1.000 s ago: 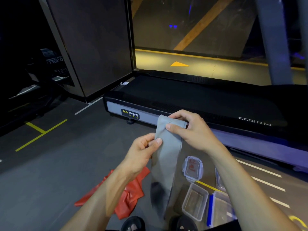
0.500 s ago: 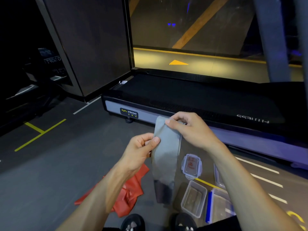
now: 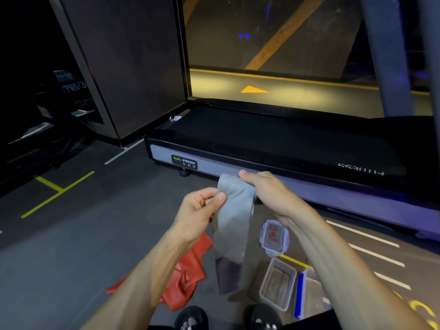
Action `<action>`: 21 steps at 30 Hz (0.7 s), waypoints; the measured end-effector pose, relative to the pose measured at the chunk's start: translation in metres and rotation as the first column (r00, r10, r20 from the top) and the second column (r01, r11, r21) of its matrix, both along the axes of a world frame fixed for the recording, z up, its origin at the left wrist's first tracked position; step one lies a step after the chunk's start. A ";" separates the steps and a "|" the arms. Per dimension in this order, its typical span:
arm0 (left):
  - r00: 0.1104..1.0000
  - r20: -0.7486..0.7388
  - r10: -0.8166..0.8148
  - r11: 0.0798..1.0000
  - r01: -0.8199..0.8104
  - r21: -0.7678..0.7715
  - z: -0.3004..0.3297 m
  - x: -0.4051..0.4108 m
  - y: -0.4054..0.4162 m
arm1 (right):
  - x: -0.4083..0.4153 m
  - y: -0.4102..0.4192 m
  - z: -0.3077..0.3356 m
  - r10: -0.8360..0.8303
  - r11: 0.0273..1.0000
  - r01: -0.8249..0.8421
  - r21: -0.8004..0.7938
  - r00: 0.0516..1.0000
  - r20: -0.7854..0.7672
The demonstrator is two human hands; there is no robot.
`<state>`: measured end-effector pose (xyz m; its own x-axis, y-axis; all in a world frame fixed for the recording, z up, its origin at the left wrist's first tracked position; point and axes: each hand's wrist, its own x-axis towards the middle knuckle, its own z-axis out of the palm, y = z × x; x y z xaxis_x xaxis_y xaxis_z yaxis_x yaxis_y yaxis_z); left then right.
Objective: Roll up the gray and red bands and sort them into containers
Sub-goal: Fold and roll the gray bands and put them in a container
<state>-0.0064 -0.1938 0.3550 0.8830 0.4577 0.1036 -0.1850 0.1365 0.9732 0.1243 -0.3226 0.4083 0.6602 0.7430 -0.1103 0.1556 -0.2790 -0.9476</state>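
Note:
A gray band hangs in front of me, its lower end dangling above the floor. My right hand curls over the band's top end. My left hand pinches the band's left edge between thumb and fingers a little lower. A crumpled red band lies on the floor under my left forearm. Below the hands sit an open clear container, a second container with a blue rim and a clear lid with red print.
A black treadmill deck runs across the floor just beyond my hands. A dark panel stands at the back left. My shoes show at the bottom edge. Yellow and white lines mark the gray floor.
The right hand has turned over the band's top end. The hanging part of the gray band has grown shorter, and its lower end has risen off the floor.

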 end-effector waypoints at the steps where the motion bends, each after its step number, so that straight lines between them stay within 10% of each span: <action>1: 1.000 -0.002 0.011 1.000 -0.011 0.007 -0.001 0.000 -0.001 | -0.001 0.001 -0.001 -0.013 1.000 0.013 -0.005 1.000 -0.017; 16: 0.998 -0.050 -0.037 0.999 0.036 -0.020 -0.004 -0.002 0.005 | -0.005 -0.004 0.003 0.058 0.986 -0.079 -0.145 0.988 -0.144; 21: 0.999 -0.035 0.012 1.000 -0.013 -0.022 -0.007 -0.001 0.003 | 0.008 -0.009 -0.003 0.248 0.961 -0.200 -0.190 0.929 0.275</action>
